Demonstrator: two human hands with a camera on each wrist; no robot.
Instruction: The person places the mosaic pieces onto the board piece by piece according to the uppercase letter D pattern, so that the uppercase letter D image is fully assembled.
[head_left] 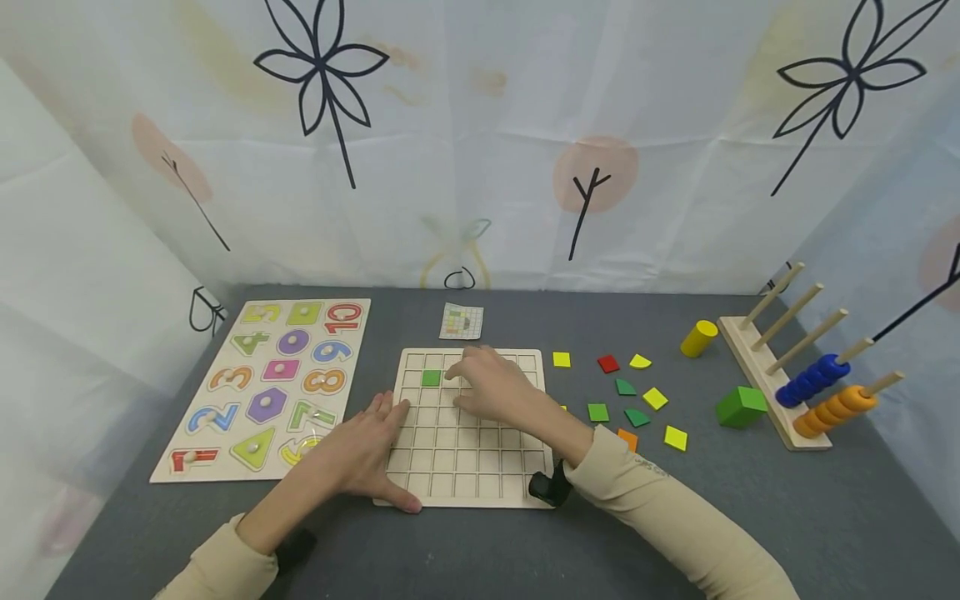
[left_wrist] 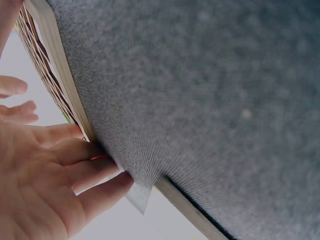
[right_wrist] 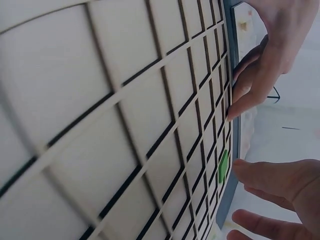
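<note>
Fingers (head_left: 390, 410) of the left hand (head_left: 360, 454) lie straight and flat on the left edge of the wooden grid board (head_left: 468, 429), holding nothing, while the right hand (head_left: 491, 385) hovers low over the board's upper rows with loosely bent fingers; whether they pinch a tile cannot be told from any view. The grey desk (head_left: 750, 517) carries, largest first, the number-and-shape puzzle (head_left: 266, 387) at nine o'clock of the grid board, then the board itself at centre, then the peg rack with blue and orange rings (head_left: 813, 383) at three o'clock. A green cube (head_left: 740, 407) and a yellow cylinder (head_left: 699, 338) sit just beside the rack. Loose coloured tiles (head_left: 637, 392) lie scattered between board and rack, and a small pattern card (head_left: 461, 322) rests at twelve o'clock. One green tile (head_left: 431, 378) already sits in a cell near the board's upper left, just beside the right fingertips. The risk from here: the right sleeve, lying across the board's right edge, could sweep the nearest loose tiles, and a careless brush could knock the seated green tile out of its cell.
</note>
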